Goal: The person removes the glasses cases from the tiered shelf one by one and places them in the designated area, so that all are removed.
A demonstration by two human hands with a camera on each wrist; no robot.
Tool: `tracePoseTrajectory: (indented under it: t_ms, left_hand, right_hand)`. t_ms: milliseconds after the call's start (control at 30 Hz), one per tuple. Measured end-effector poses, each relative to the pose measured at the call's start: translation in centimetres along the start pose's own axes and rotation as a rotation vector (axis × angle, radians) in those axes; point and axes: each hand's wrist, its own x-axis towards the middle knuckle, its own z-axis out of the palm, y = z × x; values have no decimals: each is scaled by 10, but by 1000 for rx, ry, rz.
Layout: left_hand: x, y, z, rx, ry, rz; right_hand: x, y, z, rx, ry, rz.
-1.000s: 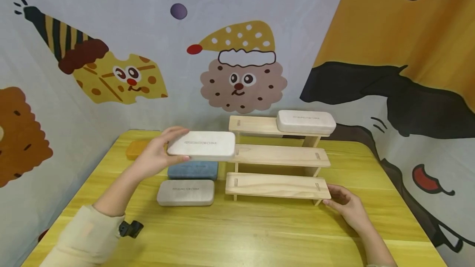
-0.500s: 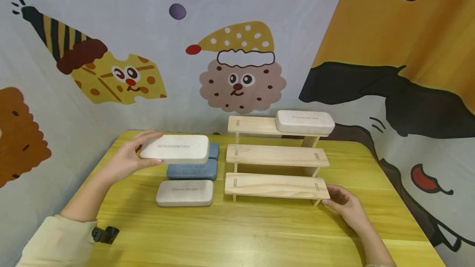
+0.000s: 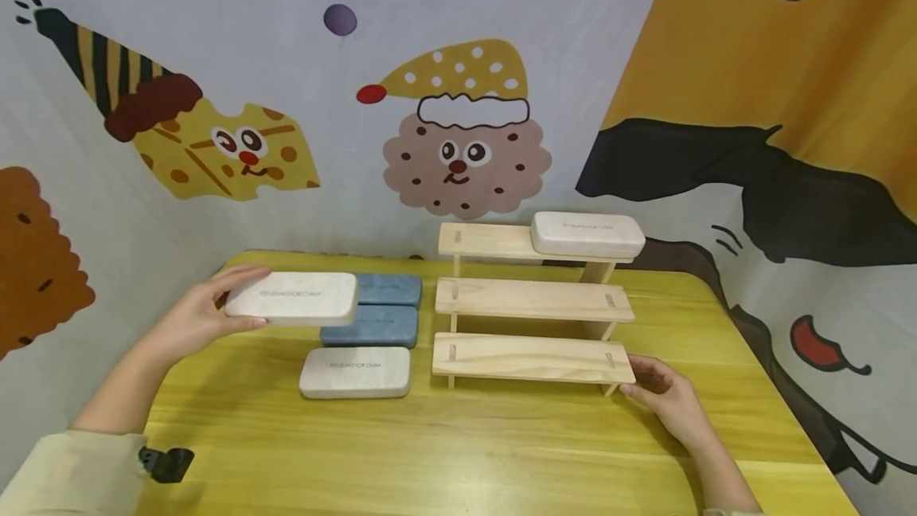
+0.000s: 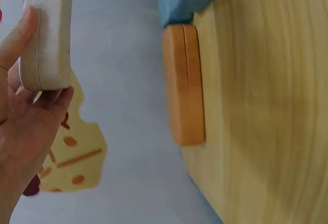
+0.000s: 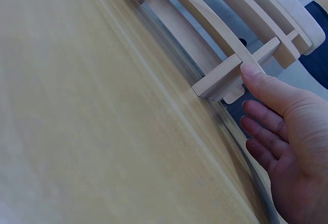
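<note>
My left hand (image 3: 189,313) grips the left end of a white glasses case (image 3: 292,298), thumb in front and fingers behind, holding it above the table. The case is closed and bears printed lettering. At the three-tier wooden display stand (image 3: 533,357), my right hand (image 3: 666,400) pinches the right end of the lowest shelf. In the right wrist view, its thumb (image 5: 264,83) touches the shelf edge and several fingers are loosely bent below; the index finger is hidden. Another white case (image 3: 587,234) lies on the top tier, at the right.
Two blue cases (image 3: 389,290) lie one behind the other left of the stand, partly covered by the held case. A white case (image 3: 354,373) lies in front of them. The left wrist view shows an orange case (image 4: 184,85) on the table (image 3: 458,452). Behind hangs a cartoon-printed cloth (image 3: 286,22).
My left hand has carried the white glasses case leftward and slightly down, away from the stand and across the blue cases. The right hand stays at the stand's lowest shelf.
</note>
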Motion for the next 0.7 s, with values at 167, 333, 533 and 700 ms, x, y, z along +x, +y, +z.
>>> tracePoseTrajectory:
  t_ms: [167, 333, 533, 700]
  left_hand:
    - [-7, -15, -8, 9, -7, -42]
    - [-15, -28, -15, 16, -16, -96]
    - [-21, -41, -20, 43, -11, -129]
    - [-24, -49, -22, 57, -28, -162]
  right_hand:
    - [1, -1, 0, 8, 0, 0]
    - [0, -2, 1, 10, 1, -2]
    - [0, -2, 1, 13, 6, -7]
    - [0, -2, 0, 19, 3, -16]
